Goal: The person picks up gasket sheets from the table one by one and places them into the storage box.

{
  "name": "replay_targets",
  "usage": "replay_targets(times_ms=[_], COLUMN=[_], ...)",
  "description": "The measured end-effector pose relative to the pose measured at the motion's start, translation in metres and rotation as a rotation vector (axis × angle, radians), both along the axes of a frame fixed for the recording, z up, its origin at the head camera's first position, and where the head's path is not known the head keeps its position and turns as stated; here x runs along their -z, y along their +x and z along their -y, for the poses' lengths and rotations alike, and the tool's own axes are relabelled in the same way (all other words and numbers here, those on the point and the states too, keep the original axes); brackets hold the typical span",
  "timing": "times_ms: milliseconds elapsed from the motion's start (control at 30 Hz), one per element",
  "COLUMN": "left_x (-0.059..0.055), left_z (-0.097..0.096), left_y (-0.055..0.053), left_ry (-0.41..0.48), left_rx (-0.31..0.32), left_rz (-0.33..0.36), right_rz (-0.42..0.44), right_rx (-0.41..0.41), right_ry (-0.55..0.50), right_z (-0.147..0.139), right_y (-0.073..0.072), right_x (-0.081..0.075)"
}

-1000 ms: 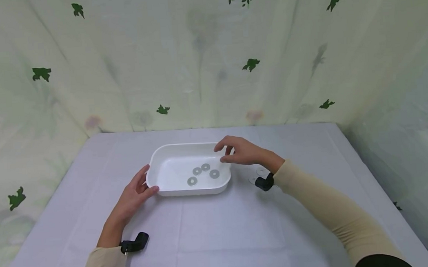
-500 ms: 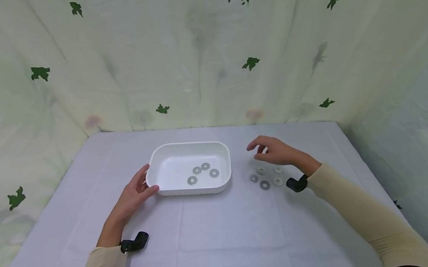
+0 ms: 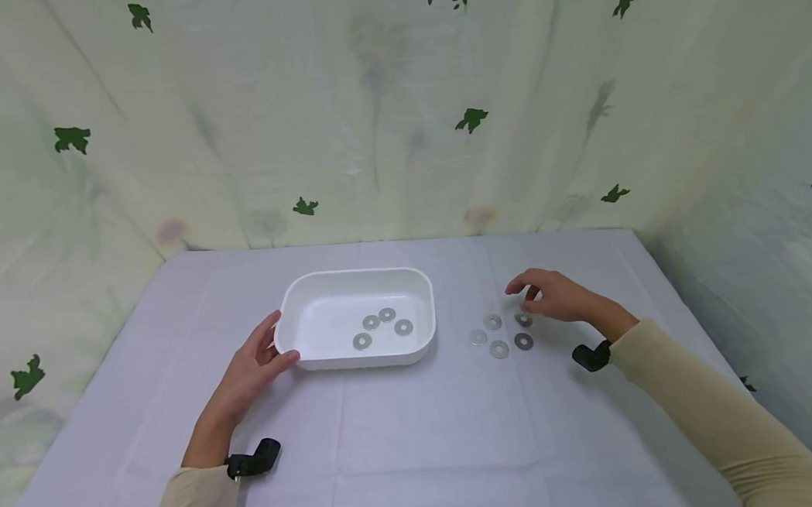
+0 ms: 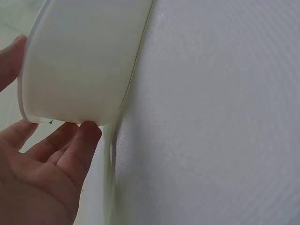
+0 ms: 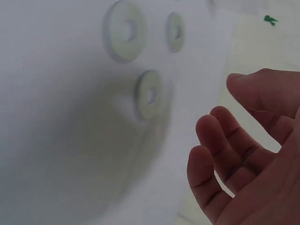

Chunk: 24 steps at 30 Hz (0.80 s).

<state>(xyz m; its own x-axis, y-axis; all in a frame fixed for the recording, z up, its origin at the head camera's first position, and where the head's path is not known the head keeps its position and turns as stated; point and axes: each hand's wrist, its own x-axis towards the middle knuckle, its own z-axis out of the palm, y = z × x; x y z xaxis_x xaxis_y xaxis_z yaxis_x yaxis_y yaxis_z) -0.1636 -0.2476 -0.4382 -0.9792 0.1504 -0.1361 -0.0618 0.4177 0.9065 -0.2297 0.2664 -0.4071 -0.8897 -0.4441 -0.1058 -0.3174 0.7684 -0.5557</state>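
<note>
A white rectangular tray (image 3: 357, 361) with rounded corners stands on the table. My left hand (image 3: 249, 372) grips its left end, thumb by the near corner and fingers spread along the end wall. The left wrist view shows the fingertips against the outer wall of the tray (image 4: 79, 70). Inside the tray lie several flat metal washers (image 3: 362, 341). To its right, several more washers (image 3: 499, 349) lie loosely grouped on the cloth. Just above the far right washer (image 5: 150, 94) hovers my right hand (image 3: 562, 297), fingers loosely bent, thumb apart, nothing between them.
A white cloth (image 3: 403, 440) covers the table. Behind and beside it hangs a pale curtain (image 3: 342, 118) with green leaf prints. Black wrist cameras sit on both wrists, the right one (image 3: 591, 356) low over the cloth.
My right hand has moved from over the tray's right end to the right, and is now lower over the loose washers. The left hand and the tray stay in place.
</note>
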Motion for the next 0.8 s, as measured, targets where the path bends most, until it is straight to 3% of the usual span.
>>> replay_targets(times_ms=[333,600,800], left_x=[-0.001,-0.002,-0.004], left_z=[-0.004,-0.002,-0.003], left_y=[-0.001,0.001,0.000], left_ry=[-0.020,-0.022,-0.023], left_rx=[-0.004,-0.007,-0.003], left_rz=[0.001,0.030,0.036], right_rz=[0.035,-0.006,0.017], right_rx=[0.061,0.041,0.082], right_ry=[0.052,0.109,0.108], right_z=[-0.017,-0.009,-0.006], right_y=[0.001,-0.003,-0.004], right_x=[0.029,0.037,0.037])
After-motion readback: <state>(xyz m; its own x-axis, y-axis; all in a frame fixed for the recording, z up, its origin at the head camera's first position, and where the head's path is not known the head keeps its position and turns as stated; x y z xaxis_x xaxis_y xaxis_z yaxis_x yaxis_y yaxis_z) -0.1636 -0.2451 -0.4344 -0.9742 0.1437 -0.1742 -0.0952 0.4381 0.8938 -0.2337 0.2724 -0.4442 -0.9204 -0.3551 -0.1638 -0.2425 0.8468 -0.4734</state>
